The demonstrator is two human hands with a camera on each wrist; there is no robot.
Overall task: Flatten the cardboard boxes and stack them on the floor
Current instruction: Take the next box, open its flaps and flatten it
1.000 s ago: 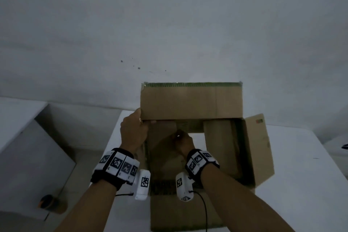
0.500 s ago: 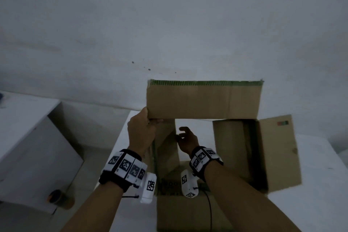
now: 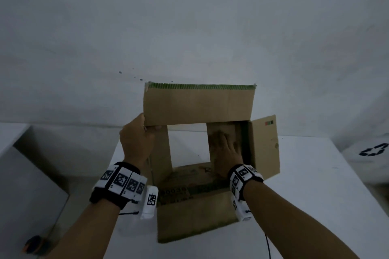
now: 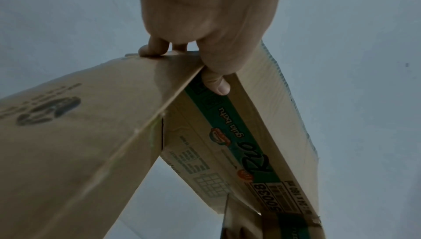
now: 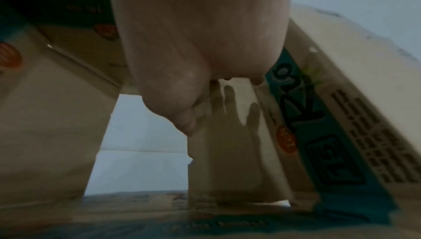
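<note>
A brown cardboard box with green print stands on the white table, open at top and bottom, so the table shows through its middle. My left hand grips the box's far left corner, thumb inside and fingers outside; in the left wrist view the left hand pinches the cardboard edge. My right hand lies flat with straight fingers against the right inner bottom flap. In the right wrist view the right hand presses that flap, casting a finger shadow on it.
A white wall rises behind the table. A lower white surface lies at left, with a gap of floor and a small dark and orange object below. A white bin with a recycling mark stands at right.
The bottom flaps have swung apart, opening a hole to the table. My right hand went from the middle of the box over to the right inner flap and flattened against it. The left hand's grip is unchanged.
</note>
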